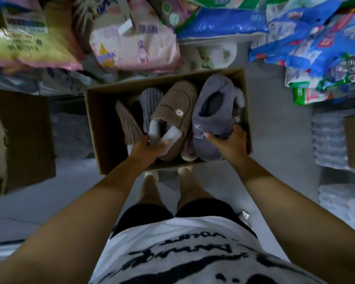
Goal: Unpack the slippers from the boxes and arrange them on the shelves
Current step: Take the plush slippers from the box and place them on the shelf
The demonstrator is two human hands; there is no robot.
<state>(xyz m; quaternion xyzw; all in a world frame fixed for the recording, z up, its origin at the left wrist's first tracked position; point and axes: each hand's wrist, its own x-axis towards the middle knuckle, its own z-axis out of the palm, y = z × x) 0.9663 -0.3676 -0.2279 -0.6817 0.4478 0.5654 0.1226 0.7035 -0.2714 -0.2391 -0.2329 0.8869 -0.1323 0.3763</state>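
You wear a white T-shirt [193, 238] with large black brush-stroke lettering and blotches across its front, and from your own view the letters read upside down. Below it are black shorts [148, 214] with 2 short legs, then bare legs down to 2 pale cream shoes [151, 175], only partly in sight. Your 2 arms are bare along all that shows, down to the wrists.

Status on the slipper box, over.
Left grip holds brown slipper. Right grip holds grey slipper. Neither out of cardboard box yet. Other slippers packed alongside.
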